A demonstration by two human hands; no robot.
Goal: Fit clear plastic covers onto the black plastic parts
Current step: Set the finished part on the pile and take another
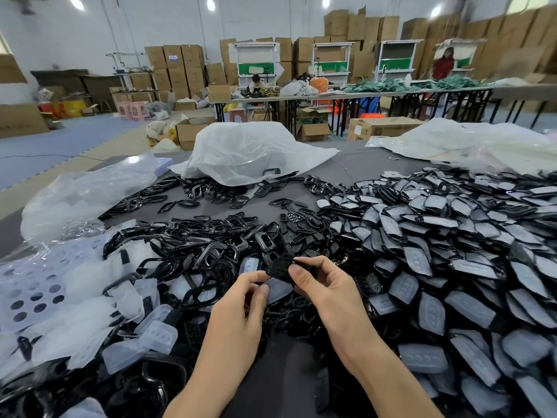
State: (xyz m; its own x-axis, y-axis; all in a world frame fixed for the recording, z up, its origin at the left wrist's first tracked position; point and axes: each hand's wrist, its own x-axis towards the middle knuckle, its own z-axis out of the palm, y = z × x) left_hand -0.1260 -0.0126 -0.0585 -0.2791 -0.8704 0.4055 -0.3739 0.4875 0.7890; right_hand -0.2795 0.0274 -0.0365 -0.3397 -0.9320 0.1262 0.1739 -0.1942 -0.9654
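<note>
Both hands meet above the table's middle. My right hand (322, 285) pinches a black plastic part (280, 267) between thumb and fingers. My left hand (247, 300) grips a clear plastic cover (277, 289) just beneath that part, touching it. Loose black frames (211, 245) lie heaped ahead and to the left. Loose clear covers (156, 336) lie at the near left. A large heap of covered parts (437, 251) fills the right side.
A sheet of clear blister packaging with round holes (33, 297) lies at the far left. Crumpled plastic bags (250, 152) sit at the table's back. Beyond are long tables (361, 95), stacked cardboard boxes (177, 67) and two people working.
</note>
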